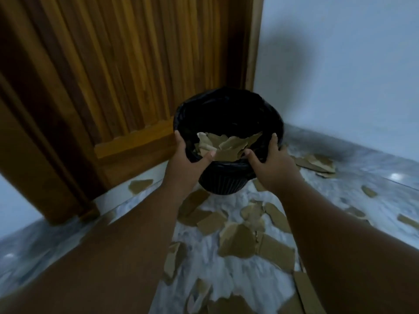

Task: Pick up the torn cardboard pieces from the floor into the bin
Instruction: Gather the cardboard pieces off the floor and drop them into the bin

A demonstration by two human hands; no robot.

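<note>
Marble floor (226, 288) by the wooden door (118, 71) is littered with torn cardboard pieces (237, 241), mostly near me and off to the right. I have my left hand (187, 158) and right hand (271, 163) clamped on the near rim of the bin (226, 141). Only a few scraps (229, 145) lie inside, so I judge the job barely begun.

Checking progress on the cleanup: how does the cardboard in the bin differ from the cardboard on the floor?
The cardboard in the bin is bunched and overlapping inside the black liner; the cardboard on the floor lies flat and scattered. The bin holds fewer pieces; far more remain on the floor. Both are brown, torn, ragged pieces.
</note>
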